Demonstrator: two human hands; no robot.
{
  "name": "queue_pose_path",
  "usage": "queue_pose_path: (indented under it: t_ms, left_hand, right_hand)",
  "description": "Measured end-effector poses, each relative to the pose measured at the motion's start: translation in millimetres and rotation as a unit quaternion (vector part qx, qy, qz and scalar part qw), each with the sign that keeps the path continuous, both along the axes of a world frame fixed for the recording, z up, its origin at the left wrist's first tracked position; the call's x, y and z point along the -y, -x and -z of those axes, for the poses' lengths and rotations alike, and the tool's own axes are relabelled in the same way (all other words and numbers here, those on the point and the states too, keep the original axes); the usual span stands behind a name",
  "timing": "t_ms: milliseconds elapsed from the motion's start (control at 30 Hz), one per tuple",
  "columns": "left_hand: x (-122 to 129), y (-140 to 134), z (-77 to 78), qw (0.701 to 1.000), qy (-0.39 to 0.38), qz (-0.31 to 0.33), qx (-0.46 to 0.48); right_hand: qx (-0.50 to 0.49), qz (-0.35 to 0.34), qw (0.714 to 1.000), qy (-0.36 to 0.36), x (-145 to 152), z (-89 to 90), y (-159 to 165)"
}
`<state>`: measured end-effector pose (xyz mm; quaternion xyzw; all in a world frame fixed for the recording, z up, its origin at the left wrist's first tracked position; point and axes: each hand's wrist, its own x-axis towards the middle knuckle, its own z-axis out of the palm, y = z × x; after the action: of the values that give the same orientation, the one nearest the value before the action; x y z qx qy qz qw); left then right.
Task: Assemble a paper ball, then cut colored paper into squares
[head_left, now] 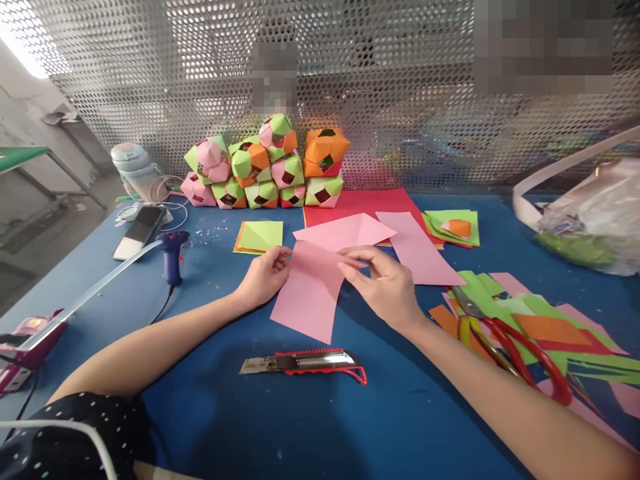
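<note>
A pink sheet of paper (311,287) is held slightly raised above the blue table, its surface gently bent. My left hand (265,275) is closed at the sheet's upper left edge, fingers curled. At the upper right edge, my right hand (383,283) pinches the paper between thumb and fingers. Just behind lies a creased pink piece of paper (345,231), and a pink strip (423,253) rests to its right. In front of my hands, a red utility knife (305,361) lies with some blade showing.
Folded paper balls (263,163) are stacked against the perforated metal panel. A blue glue gun (173,257), a phone (140,230) and a bottle (135,170) stand or lie left. Right are scissors (505,340) on paper scraps, green squares (470,223) and a plastic bag (595,220).
</note>
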<state>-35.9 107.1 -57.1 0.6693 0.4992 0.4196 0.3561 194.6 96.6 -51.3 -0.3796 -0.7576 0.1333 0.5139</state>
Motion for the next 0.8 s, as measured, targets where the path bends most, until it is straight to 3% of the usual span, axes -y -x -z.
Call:
queue_pose_path:
  t_ms: [200, 433, 800]
  left_hand:
    - [-7.6, 3.9, 4.9, 1.0, 0.006, -0.011, 0.008]
    - [-11.9, 8.9, 8.5, 1.0, 0.004, -0.014, 0.0]
    - [-10.7, 10.3, 6.0, 0.999, -0.007, -0.013, -0.03]
  right_hand:
    - [0.124, -0.116, 0.98, -0.104, 0.3, 9.6, -1.3]
    - [0.223, -0.107, 0.957, -0.153, -3.1, 21.7, -10.2]
    - [0.326, -0.133, 0.924, -0.146, 14.1, 12.2, -5.1]
